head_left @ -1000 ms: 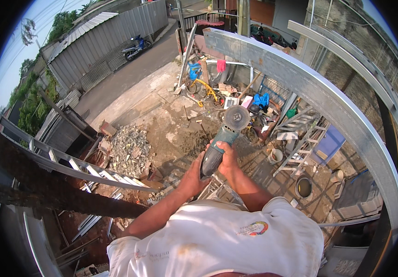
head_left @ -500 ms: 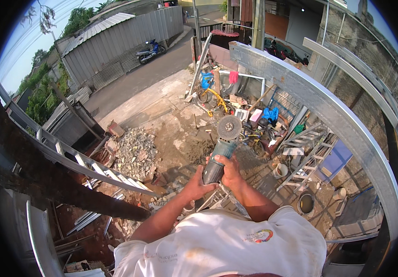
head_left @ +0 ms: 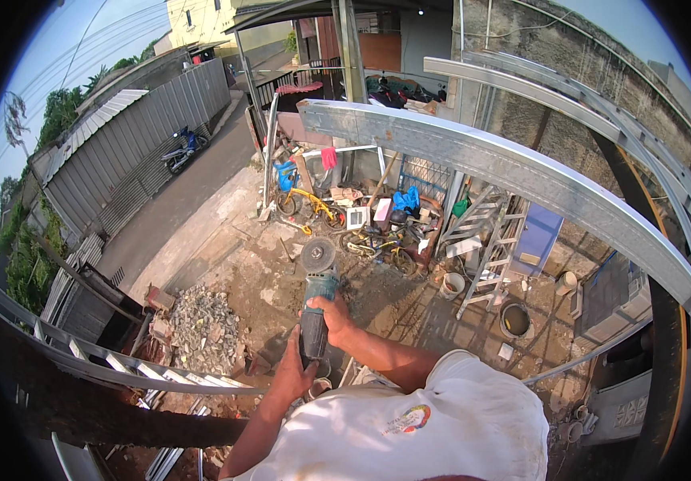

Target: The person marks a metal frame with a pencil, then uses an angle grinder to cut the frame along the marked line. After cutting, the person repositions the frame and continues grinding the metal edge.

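Both of my hands hold an angle grinder (head_left: pixel 321 290) with a dark green and black body. Its round cutting disc (head_left: pixel 318 255) points away from me, with the flat face showing. My right hand (head_left: pixel 332 317) is wrapped round the middle of the body. Lower down, my left hand (head_left: pixel 292 370) grips the black rear end, its fingers partly hidden. The disc touches nothing that I can see. Beyond and to the right, a long grey metal channel beam (head_left: pixel 473 148) crosses the view at a height, apart from the grinder.
Far below lie a rubble heap (head_left: pixel 199 330), a yellow bicycle (head_left: pixel 312 207), a wooden stepladder (head_left: pixel 496 260) and several buckets, one white (head_left: pixel 452 284). A ladder-like metal frame (head_left: pixel 113 365) runs along the left. More metal beams (head_left: pixel 521 92) stand at upper right.
The view has turned to the right, so the scene sits further left. My hands and the grinder have shifted left and lower in the picture. Both hands keep their hold.
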Demonstrator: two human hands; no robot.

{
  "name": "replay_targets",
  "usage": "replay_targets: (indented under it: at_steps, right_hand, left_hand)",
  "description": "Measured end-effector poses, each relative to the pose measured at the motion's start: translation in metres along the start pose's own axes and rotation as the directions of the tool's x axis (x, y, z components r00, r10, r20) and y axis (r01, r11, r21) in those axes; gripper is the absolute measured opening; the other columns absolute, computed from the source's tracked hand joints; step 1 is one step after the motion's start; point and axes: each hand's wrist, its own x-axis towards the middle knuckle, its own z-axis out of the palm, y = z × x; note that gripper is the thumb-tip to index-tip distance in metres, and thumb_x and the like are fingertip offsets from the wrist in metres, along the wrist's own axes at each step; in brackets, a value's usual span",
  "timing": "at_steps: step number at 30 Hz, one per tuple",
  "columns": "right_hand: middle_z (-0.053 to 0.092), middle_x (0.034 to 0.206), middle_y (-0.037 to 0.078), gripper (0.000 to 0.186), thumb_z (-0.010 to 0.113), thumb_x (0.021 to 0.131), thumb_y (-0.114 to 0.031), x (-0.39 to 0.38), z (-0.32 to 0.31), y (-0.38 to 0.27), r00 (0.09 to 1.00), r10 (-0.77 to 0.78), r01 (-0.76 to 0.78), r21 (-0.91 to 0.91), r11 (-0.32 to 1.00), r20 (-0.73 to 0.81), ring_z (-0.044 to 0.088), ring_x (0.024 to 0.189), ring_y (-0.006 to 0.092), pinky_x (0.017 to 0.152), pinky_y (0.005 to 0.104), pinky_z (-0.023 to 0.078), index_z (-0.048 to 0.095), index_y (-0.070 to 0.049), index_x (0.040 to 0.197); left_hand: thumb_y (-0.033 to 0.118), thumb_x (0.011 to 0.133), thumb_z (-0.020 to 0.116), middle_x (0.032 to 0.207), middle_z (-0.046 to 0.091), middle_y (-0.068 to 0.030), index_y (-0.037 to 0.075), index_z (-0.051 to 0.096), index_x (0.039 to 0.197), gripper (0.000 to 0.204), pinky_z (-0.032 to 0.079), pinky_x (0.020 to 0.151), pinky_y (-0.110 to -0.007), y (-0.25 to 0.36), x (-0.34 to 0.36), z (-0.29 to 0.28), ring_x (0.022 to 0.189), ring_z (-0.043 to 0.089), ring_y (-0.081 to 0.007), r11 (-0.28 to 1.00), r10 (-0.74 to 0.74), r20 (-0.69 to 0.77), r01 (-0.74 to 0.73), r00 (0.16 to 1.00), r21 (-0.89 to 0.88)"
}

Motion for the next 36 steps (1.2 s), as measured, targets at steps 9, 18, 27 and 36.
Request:
replay_targets:
  at_steps: [9,18,27,36]
  right_hand:
    - [0.06,0.093,0.01,0.047,0.074,0.074,-0.013,0.002,-0.018,0.017,0.988,-0.02,0.014,-0.038,0.999,-0.155,0.069,0.077,0.0281,0.069,0.0435,0.059,0.053,-0.008,0.115]
    - [0.061,0.089,0.004,0.032,0.077,0.07,-0.013,0.007,-0.029,0.018,0.975,-0.011,0.0,-0.051,0.999,-0.22,0.062,0.076,0.019,0.068,0.0393,0.052,0.062,-0.01,0.098]
    - [0.062,0.094,0.012,0.049,0.073,0.076,-0.012,0.021,-0.046,0.02,0.982,0.036,-0.058,-0.114,0.992,-0.185,0.07,0.076,0.0289,0.067,0.0445,0.059,0.052,-0.009,0.119]
    - [0.062,0.093,0.012,0.049,0.074,0.076,-0.013,0.018,-0.05,0.014,0.989,0.069,-0.077,-0.052,0.996,-0.133,0.07,0.075,0.0304,0.063,0.0502,0.06,0.051,-0.011,0.119]
  left_hand:
    - [0.007,0.084,0.07,0.15,0.041,-0.0366,-0.002,0.012,0.159,0.095,0.042,0.111,-0.048,-0.013,0.004,0.016,0.137,0.047,-0.0503,0.995,-0.065,0.071,0.07,0.995,-0.07]
    - [0.004,0.083,0.067,0.145,0.043,-0.0376,-0.002,0.01,0.158,0.095,0.042,0.111,-0.048,-0.02,0.013,0.035,0.138,0.046,-0.0492,0.993,0.001,0.031,0.003,1.0,-0.116]
    - [0.006,0.081,0.072,0.142,0.047,-0.0352,-0.001,0.013,0.158,0.098,0.047,0.105,-0.046,-0.009,0.021,0.033,0.129,0.057,-0.0447,0.992,-0.047,0.047,0.052,0.998,-0.116]
    - [0.03,0.081,0.087,0.138,0.054,-0.0295,0.002,0.021,0.16,0.107,0.055,0.095,-0.048,-0.067,-0.033,0.014,0.116,0.066,-0.0394,0.885,-0.256,0.14,0.29,0.957,-0.363]
